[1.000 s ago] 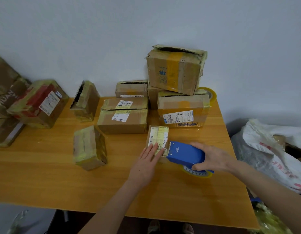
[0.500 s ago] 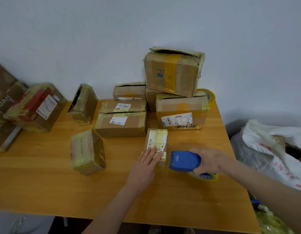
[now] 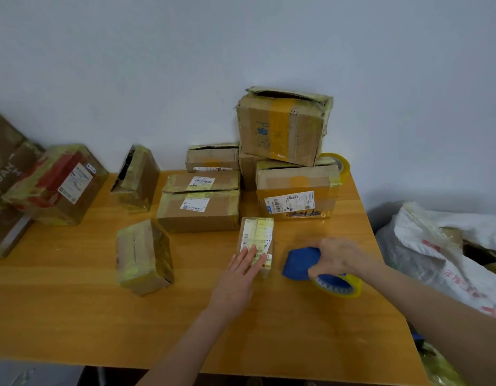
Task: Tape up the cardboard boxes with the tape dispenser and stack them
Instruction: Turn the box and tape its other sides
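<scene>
Pulled clear of the small labelled box (image 3: pixel 256 240) since a second ago: blue tape dispenser (image 3: pixel 301 263), clenched in right hand (image 3: pixel 337 259), just right of it. Left hand (image 3: pixel 238 277) flat, open, pinning that box. Taped boxes (image 3: pixel 283 126) stacked behind; others unstacked.

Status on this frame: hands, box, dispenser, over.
Left hand flat on small box. Right hand grips blue tape dispenser, just right of box, apart. Nothing between them.
</scene>
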